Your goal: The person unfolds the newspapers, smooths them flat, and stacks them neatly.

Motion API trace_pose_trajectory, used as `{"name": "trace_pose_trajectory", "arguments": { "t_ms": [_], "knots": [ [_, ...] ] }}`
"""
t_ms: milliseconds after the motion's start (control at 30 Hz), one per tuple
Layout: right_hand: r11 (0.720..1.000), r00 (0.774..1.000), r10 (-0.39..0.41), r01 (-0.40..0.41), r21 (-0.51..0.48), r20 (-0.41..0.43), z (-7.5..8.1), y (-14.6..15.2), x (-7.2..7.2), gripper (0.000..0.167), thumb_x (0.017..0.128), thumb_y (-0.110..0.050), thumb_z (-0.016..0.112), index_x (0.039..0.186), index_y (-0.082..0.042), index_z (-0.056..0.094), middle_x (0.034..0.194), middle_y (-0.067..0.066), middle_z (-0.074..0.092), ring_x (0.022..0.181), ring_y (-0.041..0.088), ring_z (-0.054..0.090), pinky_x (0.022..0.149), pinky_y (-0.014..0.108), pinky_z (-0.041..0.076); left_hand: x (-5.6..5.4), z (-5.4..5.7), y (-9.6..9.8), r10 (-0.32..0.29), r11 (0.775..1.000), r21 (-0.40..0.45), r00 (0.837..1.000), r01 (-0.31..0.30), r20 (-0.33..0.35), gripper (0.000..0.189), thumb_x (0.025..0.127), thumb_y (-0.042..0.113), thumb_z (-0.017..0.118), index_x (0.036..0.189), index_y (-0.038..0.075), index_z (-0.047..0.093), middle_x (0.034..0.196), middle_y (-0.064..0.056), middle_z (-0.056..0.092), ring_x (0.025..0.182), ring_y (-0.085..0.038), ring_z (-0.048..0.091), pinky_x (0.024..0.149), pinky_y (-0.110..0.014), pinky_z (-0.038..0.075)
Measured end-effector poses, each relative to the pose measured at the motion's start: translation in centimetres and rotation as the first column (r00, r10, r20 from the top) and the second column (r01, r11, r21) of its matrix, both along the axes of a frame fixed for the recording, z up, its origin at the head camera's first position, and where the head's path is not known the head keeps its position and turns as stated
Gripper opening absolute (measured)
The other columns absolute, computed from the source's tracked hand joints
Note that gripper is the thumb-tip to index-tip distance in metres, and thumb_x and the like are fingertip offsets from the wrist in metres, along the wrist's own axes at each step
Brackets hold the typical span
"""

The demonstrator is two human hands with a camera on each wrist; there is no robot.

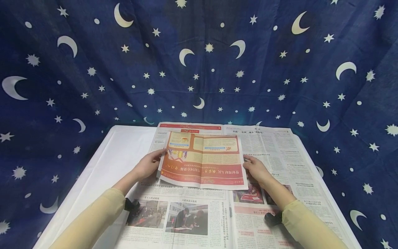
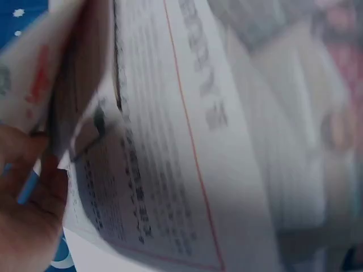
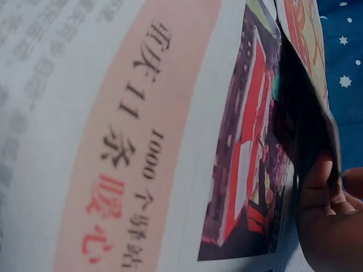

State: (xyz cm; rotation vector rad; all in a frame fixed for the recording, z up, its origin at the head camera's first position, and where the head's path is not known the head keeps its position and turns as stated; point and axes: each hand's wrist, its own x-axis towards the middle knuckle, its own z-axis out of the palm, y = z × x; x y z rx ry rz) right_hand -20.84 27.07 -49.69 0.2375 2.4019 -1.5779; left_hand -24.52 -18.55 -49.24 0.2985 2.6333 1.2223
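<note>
A folded newspaper (image 1: 214, 162) with red and cream printing is held between both hands above larger newspaper sheets. My left hand (image 1: 148, 166) pinches its left edge; in the left wrist view that hand (image 2: 28, 198) has thumb and fingers on the paper's edge, with the layers parted a little. My right hand (image 1: 256, 168) grips the right edge, and the right wrist view shows the hand (image 3: 332, 209) with fingertips on the lifted edge, whose underside is in shadow. Spread newspaper sheets (image 1: 199, 195) lie flat below, with printed photos and columns of text.
A white table (image 1: 130, 141) lies beneath the sheets, its surface showing at the left. Behind it hangs a dark blue cloth (image 1: 199, 62) with moons and stars. Dark straps or mounts (image 1: 273, 219) sit at the wrists, over pale yellow sleeves (image 1: 93, 214).
</note>
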Motion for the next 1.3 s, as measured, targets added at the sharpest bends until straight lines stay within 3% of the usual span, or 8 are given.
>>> {"name": "trace_pose_trajectory", "arguments": {
  "t_ms": [167, 400, 567, 700, 900, 1033, 1233, 1300],
  "knots": [
    [0.999, 0.998, 0.036, -0.035, 0.024, -0.057, 0.1, 0.3, -0.2, 0.054, 0.11, -0.02, 0.04, 0.161, -0.006, 0.027, 0.128, 0.017, 0.064, 0.105, 0.026, 0.066, 0.105, 0.054, 0.044, -1.0, 0.3, 0.2, -0.018, 0.995, -0.102, 0.991, 0.005, -0.129, 0.042, 0.101, 0.022, 0.066, 0.141, 0.011, 0.062, 0.134, -0.012, 0.062, 0.118, -0.034, 0.063, 0.099, -0.052, 0.052],
    [0.998, 0.99, 0.064, -0.063, 0.006, -0.126, 0.0, 0.5, -0.6, 0.058, 0.109, -0.012, 0.047, 0.162, -0.007, 0.024, 0.124, 0.017, 0.066, 0.084, 0.017, 0.066, 0.068, 0.028, 0.055, -2.1, 0.8, 0.7, -0.023, 0.991, -0.134, 0.954, -0.018, -0.299, 0.022, 0.1, 0.014, 0.064, 0.118, 0.013, 0.077, 0.143, -0.011, 0.056, 0.126, -0.036, 0.057, 0.103, -0.053, 0.048],
    [0.993, 0.98, 0.085, -0.067, 0.102, -0.181, 0.1, 0.8, -0.9, 0.055, 0.107, -0.019, 0.055, 0.158, -0.008, 0.036, 0.128, 0.018, 0.064, 0.092, 0.02, 0.065, 0.066, 0.025, 0.054, -2.3, 1.4, 0.7, 0.041, 0.999, -0.013, 0.972, -0.045, -0.231, 0.028, 0.106, 0.025, 0.057, 0.126, 0.013, 0.072, 0.141, -0.01, 0.062, 0.132, -0.035, 0.055, 0.107, -0.055, 0.045],
    [0.99, 0.973, 0.109, -0.087, 0.112, -0.203, 0.1, 1.1, -0.9, 0.05, 0.106, -0.02, 0.055, 0.154, -0.007, 0.044, 0.134, 0.02, 0.06, 0.116, 0.032, 0.062, 0.092, 0.039, 0.055, -2.6, 1.9, 0.7, 0.085, 0.996, 0.056, 0.976, -0.075, -0.201, 0.033, 0.107, 0.032, 0.055, 0.126, 0.01, 0.072, 0.129, -0.01, 0.069, 0.123, -0.031, 0.061, 0.102, -0.053, 0.049],
    [0.986, 0.955, 0.147, -0.122, 0.111, -0.259, 0.0, 1.5, -0.9, 0.051, 0.104, -0.021, 0.06, 0.15, -0.006, 0.048, 0.144, 0.022, 0.054, 0.13, 0.042, 0.053, 0.106, 0.056, 0.045, -2.9, 3.0, 0.7, 0.115, 0.987, 0.135, 0.972, -0.088, -0.205, 0.035, 0.107, 0.033, 0.056, 0.126, 0.008, 0.071, 0.129, -0.011, 0.069, 0.126, -0.032, 0.06, 0.106, -0.053, 0.046],
    [0.982, 0.937, 0.163, -0.123, 0.144, -0.31, 0.1, 1.7, -1.1, 0.049, 0.104, -0.015, 0.059, 0.15, -0.004, 0.049, 0.151, 0.024, 0.045, 0.136, 0.046, 0.045, 0.107, 0.059, 0.044, -3.0, 3.8, 0.8, 0.104, 0.986, 0.151, 0.977, -0.076, -0.187, 0.036, 0.107, 0.033, 0.055, 0.128, 0.007, 0.07, 0.127, -0.012, 0.07, 0.12, -0.033, 0.064, 0.102, -0.054, 0.049],
    [0.979, 0.92, 0.153, -0.092, 0.181, -0.36, 0.4, 2.0, -1.8, 0.047, 0.103, -0.014, 0.059, 0.148, -0.004, 0.051, 0.162, 0.023, 0.026, 0.148, 0.049, 0.022, 0.115, 0.07, 0.021, -3.0, 4.9, 1.1, 0.067, 0.983, 0.18, 0.985, -0.039, -0.157, 0.038, 0.106, 0.037, 0.057, 0.127, 0.009, 0.071, 0.124, -0.01, 0.071, 0.11, -0.032, 0.068, 0.096, -0.053, 0.053],
    [0.973, 0.915, 0.165, -0.092, 0.21, -0.367, 0.6, 2.0, -1.9, 0.046, 0.104, -0.016, 0.059, 0.147, -0.004, 0.051, 0.162, 0.023, 0.027, 0.149, 0.048, 0.021, 0.116, 0.068, 0.022, -2.9, 5.2, 1.2, 0.051, 0.98, 0.197, 0.99, -0.024, -0.135, 0.038, 0.105, 0.037, 0.058, 0.127, 0.008, 0.071, 0.125, -0.011, 0.071, 0.11, -0.032, 0.068, 0.097, -0.052, 0.053]
  ]
}}
